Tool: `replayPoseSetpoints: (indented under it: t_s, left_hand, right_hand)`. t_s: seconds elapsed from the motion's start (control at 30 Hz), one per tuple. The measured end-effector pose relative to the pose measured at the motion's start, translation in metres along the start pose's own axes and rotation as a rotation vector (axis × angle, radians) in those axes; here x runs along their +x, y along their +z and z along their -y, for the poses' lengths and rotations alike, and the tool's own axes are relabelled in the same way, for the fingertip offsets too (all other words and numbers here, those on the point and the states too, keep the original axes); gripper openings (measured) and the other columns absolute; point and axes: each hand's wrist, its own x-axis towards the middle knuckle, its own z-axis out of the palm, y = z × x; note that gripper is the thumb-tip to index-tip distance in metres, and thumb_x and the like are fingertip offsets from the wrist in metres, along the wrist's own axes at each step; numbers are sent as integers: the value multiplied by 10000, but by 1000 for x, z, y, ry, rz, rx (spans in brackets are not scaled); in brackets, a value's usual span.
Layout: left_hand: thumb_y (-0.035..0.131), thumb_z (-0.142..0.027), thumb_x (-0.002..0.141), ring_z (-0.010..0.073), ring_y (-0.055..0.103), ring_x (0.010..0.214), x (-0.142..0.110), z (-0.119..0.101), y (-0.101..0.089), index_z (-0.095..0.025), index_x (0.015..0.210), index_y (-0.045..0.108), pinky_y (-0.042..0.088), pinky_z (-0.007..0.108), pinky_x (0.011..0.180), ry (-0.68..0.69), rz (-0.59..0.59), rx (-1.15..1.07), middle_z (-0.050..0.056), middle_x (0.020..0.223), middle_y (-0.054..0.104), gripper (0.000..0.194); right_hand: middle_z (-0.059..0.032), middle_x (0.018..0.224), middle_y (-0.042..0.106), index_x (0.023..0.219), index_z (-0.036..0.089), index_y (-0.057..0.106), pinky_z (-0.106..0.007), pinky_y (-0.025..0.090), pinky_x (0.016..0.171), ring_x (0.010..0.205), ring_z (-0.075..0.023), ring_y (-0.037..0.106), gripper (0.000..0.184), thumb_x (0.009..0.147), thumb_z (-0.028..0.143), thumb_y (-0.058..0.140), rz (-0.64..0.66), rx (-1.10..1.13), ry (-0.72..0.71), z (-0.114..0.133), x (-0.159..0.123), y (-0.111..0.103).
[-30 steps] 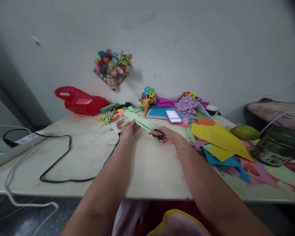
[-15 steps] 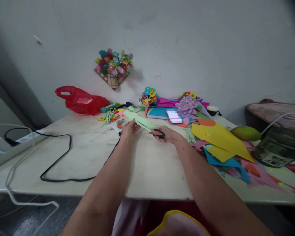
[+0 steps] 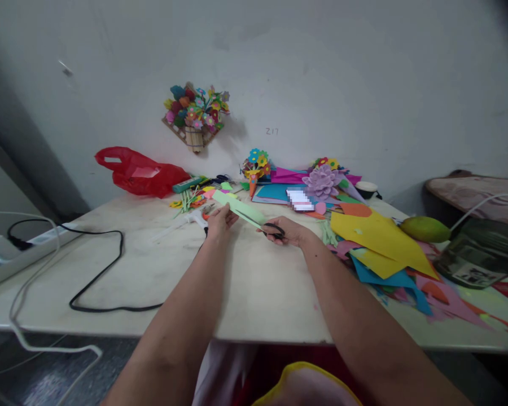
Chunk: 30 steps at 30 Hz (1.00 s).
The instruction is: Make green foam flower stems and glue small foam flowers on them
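- Head view, left hand: your left hand [image 3: 223,221] holds the pale green strip [image 3: 239,208] from its near side. The grip is clamped on the strip, thumb uppermost.
- Head view, right hand: your right hand [image 3: 285,231] holds the black-handled scissors [image 3: 274,229]. The grip is closed around the handles.
- Strip position: the pale green strip is raised over the middle of the table [image 3: 271,293], slanting from its far left end down toward the scissors. The scissors meet it at its near right end; a dark line runs lengthwise along it. The exact opening of the blades is too small to tell.
- Left of the hands: a white glue gun [image 3: 196,217] lies just beside your left hand. A black cord [image 3: 121,248] bends across the table. Thin green strips [image 3: 187,200] lie beyond the glue gun, near a red plastic bag [image 3: 152,179].
- Beyond the hands: a phone [image 3: 300,200] rests on blue sheets [image 3: 271,193], beside a purple flower [image 3: 322,181].
- Right of the hands: yellow sheets [image 3: 372,234] overlap other coloured scraps. A green fruit [image 3: 425,229] sits between these sheets and a glass jar [image 3: 476,254].
- Wall: a colourful flower arrangement [image 3: 197,115] hangs above the table's far edge, left of centre.
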Motion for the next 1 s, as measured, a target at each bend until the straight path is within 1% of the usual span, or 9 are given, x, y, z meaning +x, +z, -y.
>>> replayPoseSetpoints:
  t_s: [0.23, 0.4, 0.6, 0.77, 1.0]
  left_hand:
    - [677, -209, 641, 122, 594, 513, 0, 3, 1, -155, 644, 528, 518, 273, 571, -31, 10, 26, 16, 591, 617, 159]
    - [684, -207, 629, 117, 592, 520, -5, 4, 6, -156, 647, 528, 516, 257, 567, -36, 16, 44, 15, 591, 617, 166]
    - [691, -212, 626, 121, 599, 542, -7, 5, 6, -150, 653, 532, 513, 265, 583, -36, 47, 34, 14, 613, 618, 172]
    - [684, -199, 634, 126, 602, 544, -5, 5, 6, -149, 657, 530, 507, 270, 581, -56, 21, 24, 18, 617, 616, 164]
    - [665, -199, 657, 123, 600, 537, -3, 5, 6, -151, 660, 533, 510, 269, 583, -63, -7, 17, 21, 620, 612, 140]
  right_hand:
    - [39, 484, 495, 879, 117, 588, -161, 199, 299, 321, -31, 368, 279, 735, 354, 562, -6, -10, 13, -2, 2, 0]
    - [43, 489, 484, 876, 119, 575, -161, 193, 297, 328, -33, 379, 276, 745, 361, 556, -5, -53, -27, 1, 1, 3]
    - [45, 508, 478, 906, 116, 572, -161, 183, 298, 338, -29, 374, 333, 738, 403, 563, -9, -57, -29, 0, 3, 2]
    - [52, 496, 455, 882, 106, 586, -165, 178, 314, 329, -20, 348, 356, 707, 416, 592, -13, -39, -42, 0, 3, 2]
    - [55, 485, 441, 821, 91, 598, -185, 149, 334, 328, -14, 305, 349, 681, 410, 608, -36, -46, -71, 8, -3, 9]
